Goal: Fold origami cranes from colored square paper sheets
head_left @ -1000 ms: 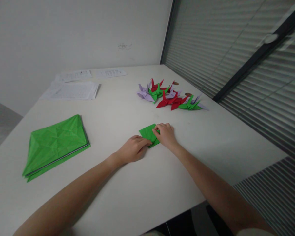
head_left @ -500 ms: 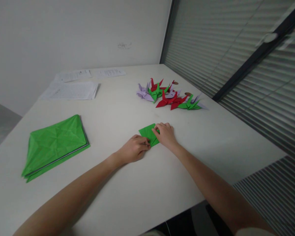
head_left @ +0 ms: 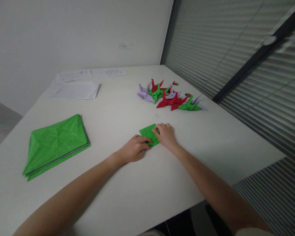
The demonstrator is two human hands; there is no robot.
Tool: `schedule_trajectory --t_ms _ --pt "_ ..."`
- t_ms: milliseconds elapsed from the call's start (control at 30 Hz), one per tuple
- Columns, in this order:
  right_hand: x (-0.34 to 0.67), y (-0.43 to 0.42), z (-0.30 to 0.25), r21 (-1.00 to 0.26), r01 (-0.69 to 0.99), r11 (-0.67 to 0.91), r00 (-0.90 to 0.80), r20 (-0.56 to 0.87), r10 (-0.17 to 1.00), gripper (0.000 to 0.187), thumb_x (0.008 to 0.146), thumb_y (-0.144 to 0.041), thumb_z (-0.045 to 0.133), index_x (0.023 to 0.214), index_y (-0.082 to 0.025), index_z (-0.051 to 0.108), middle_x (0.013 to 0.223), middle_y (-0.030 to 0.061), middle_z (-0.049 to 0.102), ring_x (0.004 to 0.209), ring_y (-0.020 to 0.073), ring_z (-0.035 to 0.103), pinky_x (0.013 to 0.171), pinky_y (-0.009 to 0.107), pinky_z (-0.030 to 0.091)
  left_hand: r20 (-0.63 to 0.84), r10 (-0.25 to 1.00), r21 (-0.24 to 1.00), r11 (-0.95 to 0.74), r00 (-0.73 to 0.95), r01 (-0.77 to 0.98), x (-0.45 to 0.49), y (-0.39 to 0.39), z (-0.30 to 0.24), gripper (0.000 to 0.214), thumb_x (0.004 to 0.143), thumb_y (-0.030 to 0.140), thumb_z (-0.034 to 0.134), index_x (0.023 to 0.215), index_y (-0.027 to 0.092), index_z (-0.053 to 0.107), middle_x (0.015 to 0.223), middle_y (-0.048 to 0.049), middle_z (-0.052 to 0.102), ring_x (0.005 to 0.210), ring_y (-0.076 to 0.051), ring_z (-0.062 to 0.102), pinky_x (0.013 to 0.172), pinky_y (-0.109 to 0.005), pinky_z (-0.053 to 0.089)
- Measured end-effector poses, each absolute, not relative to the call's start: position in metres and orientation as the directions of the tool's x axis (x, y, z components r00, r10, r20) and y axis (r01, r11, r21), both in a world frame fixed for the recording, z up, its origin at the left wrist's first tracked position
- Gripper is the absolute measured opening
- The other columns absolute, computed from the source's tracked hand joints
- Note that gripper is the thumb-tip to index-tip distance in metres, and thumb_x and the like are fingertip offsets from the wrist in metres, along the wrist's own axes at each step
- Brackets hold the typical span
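Observation:
A small folded piece of green origami paper [head_left: 148,132] lies flat on the white table [head_left: 123,193] in front of me. My left hand [head_left: 137,148] rests at its lower left edge, fingers curled and fingertips pressing the paper near its bottom corner. At the right edge, my right hand [head_left: 165,133] pinches the paper between thumb and fingers. Part of the paper's right side is hidden under that hand. Beyond lie several folded paper cranes, among them a red crane [head_left: 166,102], a green crane [head_left: 190,104] and a lilac crane [head_left: 144,92].
To the left sits a stack of creased green paper sheets [head_left: 59,139] with a darker layer at its edge. Printed papers [head_left: 71,90] lie at the back left. A wall closes off the back, and window blinds [head_left: 211,49] run along the right side.
My left fingers have straightened slightly and reach a little further onto the paper's lower part. The right hand keeps its place, and the view has shifted very slightly.

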State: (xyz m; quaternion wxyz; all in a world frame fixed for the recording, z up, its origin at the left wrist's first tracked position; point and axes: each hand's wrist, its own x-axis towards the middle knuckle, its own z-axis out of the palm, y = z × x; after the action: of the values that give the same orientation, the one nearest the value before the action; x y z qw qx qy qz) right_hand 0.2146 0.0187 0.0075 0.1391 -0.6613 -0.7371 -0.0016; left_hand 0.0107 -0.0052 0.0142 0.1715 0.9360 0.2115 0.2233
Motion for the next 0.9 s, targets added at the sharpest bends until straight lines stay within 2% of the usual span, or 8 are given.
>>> schedule_trajectory --t_ms 133,233,333,533,700,767,900 --pt "0.2136 0.0183 0.0084 -0.168 0.979 0.117 -0.083 0.195 0.977 0.017 0.093 -0.035 0.054 0.089 -0.022 0.064 0.099 0.0066 0.069 0.095 0.0265 0.052 0.072 0.035 0.028 0.366 0.541 0.514 -0.796 0.757 0.320 0.0110 -0.0039 0.0155 0.054 0.075 0.000 0.038 0.125 0.014 0.053 0.110 -0.0097 0.070 0.102 -0.020 0.064 0.096 -0.039 0.047" --pt "0.2135 0.0181 0.0083 -0.163 0.979 0.119 -0.086 0.199 0.976 0.016 0.093 -0.035 0.054 0.089 -0.022 0.064 0.100 0.0065 0.069 0.095 0.0266 0.052 0.073 0.035 0.028 0.372 0.534 0.509 -0.801 0.759 0.315 0.0113 -0.0023 0.0133 0.061 0.073 -0.001 0.037 0.130 0.015 0.050 0.113 -0.0093 0.069 0.104 -0.019 0.064 0.096 -0.039 0.047" --pt "0.2138 0.0181 0.0078 -0.160 0.979 0.122 -0.089 0.201 0.975 0.017 0.094 -0.035 0.053 0.089 -0.022 0.064 0.099 0.0068 0.069 0.095 0.0264 0.052 0.072 0.035 0.028 0.360 0.507 0.459 -0.827 0.783 0.324 0.0115 -0.0017 0.0113 0.055 0.078 0.000 0.038 0.127 0.016 0.055 0.116 -0.0105 0.068 0.106 -0.019 0.063 0.096 -0.039 0.046" --pt "0.2140 0.0178 0.0082 -0.171 0.977 0.125 -0.087 0.213 0.973 0.018 0.094 -0.036 0.052 0.088 -0.022 0.064 0.098 0.0065 0.069 0.094 0.0266 0.052 0.072 0.035 0.028 0.329 0.457 0.355 -0.871 0.826 0.341 0.0124 -0.0044 0.0124 0.033 0.089 0.007 0.046 0.108 0.020 0.069 0.116 -0.0095 0.065 0.109 -0.020 0.060 0.097 -0.039 0.043" --pt "0.2134 0.0176 0.0096 -0.169 0.979 0.118 -0.082 0.206 0.975 0.017 0.094 -0.035 0.054 0.089 -0.022 0.064 0.099 0.0060 0.069 0.094 0.0261 0.052 0.072 0.035 0.028 0.320 0.465 0.316 -0.874 0.825 0.370 0.0134 -0.0072 0.0110 0.027 0.091 0.010 0.047 0.106 0.020 0.066 0.130 -0.0084 0.061 0.126 -0.023 0.050 0.107 -0.047 0.031" --pt "0.2132 0.0179 0.0098 -0.166 0.980 0.113 -0.080 0.198 0.977 0.017 0.094 -0.035 0.054 0.089 -0.023 0.064 0.099 0.0064 0.069 0.094 0.0261 0.052 0.072 0.035 0.028 0.304 0.467 0.317 -0.872 0.830 0.374 0.0133 -0.0076 0.0098 0.027 0.090 0.009 0.046 0.108 0.021 0.063 0.133 -0.0080 0.060 0.126 -0.022 0.051 0.109 -0.049 0.026" --pt "0.2131 0.0183 0.0093 -0.163 0.980 0.114 -0.081 0.195 0.977 0.018 0.094 -0.036 0.054 0.089 -0.023 0.064 0.099 0.0067 0.069 0.094 0.0266 0.052 0.071 0.035 0.029 0.273 0.475 0.315 -0.866 0.837 0.389 0.0133 -0.0079 0.0098 0.040 0.088 0.006 0.044 0.124 0.021 0.055 0.133 -0.0102 0.060 0.124 -0.021 0.054 0.110 -0.050 0.025"
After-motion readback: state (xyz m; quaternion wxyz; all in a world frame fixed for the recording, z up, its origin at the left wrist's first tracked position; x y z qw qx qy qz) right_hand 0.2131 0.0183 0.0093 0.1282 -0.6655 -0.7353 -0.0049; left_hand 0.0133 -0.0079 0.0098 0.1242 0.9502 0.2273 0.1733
